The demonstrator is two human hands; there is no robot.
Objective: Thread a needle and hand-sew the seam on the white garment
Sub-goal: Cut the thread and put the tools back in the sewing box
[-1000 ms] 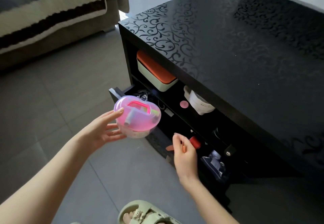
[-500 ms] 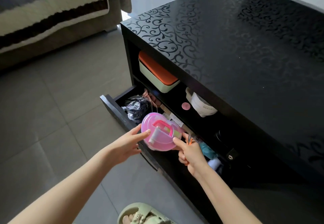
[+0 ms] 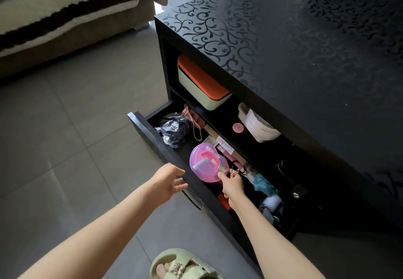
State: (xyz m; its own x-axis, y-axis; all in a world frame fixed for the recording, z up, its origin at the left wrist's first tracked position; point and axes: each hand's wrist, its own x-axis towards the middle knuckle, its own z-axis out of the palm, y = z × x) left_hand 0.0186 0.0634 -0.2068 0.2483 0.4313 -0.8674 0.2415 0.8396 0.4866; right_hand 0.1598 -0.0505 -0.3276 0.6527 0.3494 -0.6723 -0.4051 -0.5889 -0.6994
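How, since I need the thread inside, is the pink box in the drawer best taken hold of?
Probably by the pink handle on its lid, coming straight down. The pink box lies lid-up in the open drawer, with clutter and the right hand crowding its sides, so the top is the free approach.

A black cabinet (image 3: 294,64) with a scroll-patterned top stands on grey floor tiles (image 3: 54,147). Its pulled-out drawer (image 3: 148,134) holds a pink sewing box (image 3: 205,169). Beyond the box lie a crinkled dark bag (image 3: 174,130) and a pink strap (image 3: 196,127); on its near side, teal and blue cloth (image 3: 262,183). On the shelf (image 3: 226,115) above the box sit an orange-lidded cream container (image 3: 202,82), a pink disc (image 3: 237,127) and a white tub (image 3: 259,126)
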